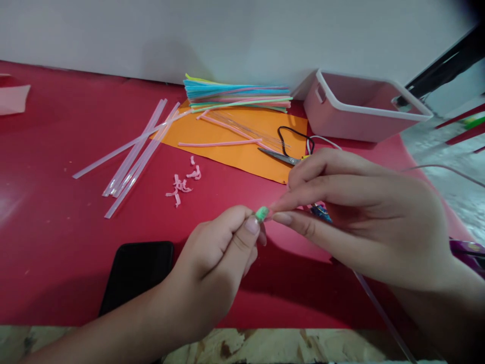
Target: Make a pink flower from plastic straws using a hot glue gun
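Between the thumb and fingers of my left hand (223,263) is a small green fuzzy piece (261,213), its tip sticking out. My right hand (364,217) pinches something small and pink right beside the green tip; most of it is hidden by the fingertips. Several curled pink bits (184,186) lie on the red table (220,192) beyond my left hand. Scissors (280,156) rest on the orange sheet (242,162), their handles partly covered by my right hand. Pink fuzzy stems (220,144) are on that sheet too.
A bundle of coloured fuzzy stems (238,94) lies along the wall. Clear pinkish sticks (140,151) cross at the left. A black phone (138,273) is near the front edge. At the back right stands a pink bin (352,116), with a black cord (280,134) near it.
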Tool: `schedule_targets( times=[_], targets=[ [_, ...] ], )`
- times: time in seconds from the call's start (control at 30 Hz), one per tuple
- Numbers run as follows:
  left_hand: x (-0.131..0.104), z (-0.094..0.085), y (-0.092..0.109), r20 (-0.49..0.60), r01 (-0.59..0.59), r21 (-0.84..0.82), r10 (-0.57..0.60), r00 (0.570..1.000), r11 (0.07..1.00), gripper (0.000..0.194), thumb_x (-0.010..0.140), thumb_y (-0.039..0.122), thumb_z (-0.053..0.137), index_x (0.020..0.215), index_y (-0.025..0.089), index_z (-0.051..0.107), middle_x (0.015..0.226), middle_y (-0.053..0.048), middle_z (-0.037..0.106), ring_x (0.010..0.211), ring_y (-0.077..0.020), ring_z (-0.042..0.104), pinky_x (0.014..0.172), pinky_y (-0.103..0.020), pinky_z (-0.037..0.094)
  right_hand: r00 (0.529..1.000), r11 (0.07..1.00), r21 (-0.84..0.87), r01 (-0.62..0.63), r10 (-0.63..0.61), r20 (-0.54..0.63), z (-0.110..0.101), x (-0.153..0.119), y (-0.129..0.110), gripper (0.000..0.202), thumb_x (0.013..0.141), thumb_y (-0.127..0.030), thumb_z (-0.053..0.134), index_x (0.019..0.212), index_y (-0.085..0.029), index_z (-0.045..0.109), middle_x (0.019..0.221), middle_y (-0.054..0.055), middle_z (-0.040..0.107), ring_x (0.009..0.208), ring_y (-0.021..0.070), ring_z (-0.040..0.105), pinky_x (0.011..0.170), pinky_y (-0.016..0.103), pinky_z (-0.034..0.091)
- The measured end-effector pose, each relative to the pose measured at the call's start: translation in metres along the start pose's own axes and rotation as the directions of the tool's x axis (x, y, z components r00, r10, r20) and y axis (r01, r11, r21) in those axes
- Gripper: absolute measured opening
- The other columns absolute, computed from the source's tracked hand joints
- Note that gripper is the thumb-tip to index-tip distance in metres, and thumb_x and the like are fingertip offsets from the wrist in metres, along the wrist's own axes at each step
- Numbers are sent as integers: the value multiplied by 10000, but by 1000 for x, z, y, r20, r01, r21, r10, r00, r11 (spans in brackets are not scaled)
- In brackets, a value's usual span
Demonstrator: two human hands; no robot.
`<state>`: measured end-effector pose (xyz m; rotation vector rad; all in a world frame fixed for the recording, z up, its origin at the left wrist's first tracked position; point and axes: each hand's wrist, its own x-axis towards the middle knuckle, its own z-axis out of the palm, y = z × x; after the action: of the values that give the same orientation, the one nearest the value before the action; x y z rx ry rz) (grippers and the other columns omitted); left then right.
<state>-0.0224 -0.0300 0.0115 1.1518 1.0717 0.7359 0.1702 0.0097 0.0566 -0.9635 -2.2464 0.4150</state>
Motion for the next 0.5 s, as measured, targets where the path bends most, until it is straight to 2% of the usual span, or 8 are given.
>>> schedule_targets(
  times=[0.1,0.23,0.37,0.5],
  targets=[
    [0,0,1,-1,-38,26,38,999,999,370,1008,477,413,775,220,542,644,67,471,566,-83,390,521,-208,340,1000,999,-44,15,-16,-4,0,-1,-1,76,863,-171,682,877,-220,738,846,10,651,751,101,628,676,243,524],
    [-2,-3,2,10,-90,138,89,996,986,353,1011,437,417,734,221,457,607,75,386,543,-91,340,485,-223,308,1000,998,-65,25,-26,-12,0,-2,-3,76,870,-174,676,890,-216,736,851,14,644,771,99,630,696,234,525],
    [-2,-4,2,29,-159,259,157,987,953,257,1005,391,440,818,227,505,618,81,414,533,-89,345,471,-226,307,1000,997,-73,15,-15,-3,1,-2,-4,76,872,-180,673,888,-218,737,854,13,647,759,96,633,689,230,522],
    [-1,-4,0,34,-248,366,254,967,897,263,1011,372,434,819,214,520,603,86,414,514,-74,359,470,-213,309,1000,997,-73,-2,2,-2,0,-2,-7,67,880,-203,668,879,-218,733,847,14,644,757,99,634,681,228,522]
  ],
)
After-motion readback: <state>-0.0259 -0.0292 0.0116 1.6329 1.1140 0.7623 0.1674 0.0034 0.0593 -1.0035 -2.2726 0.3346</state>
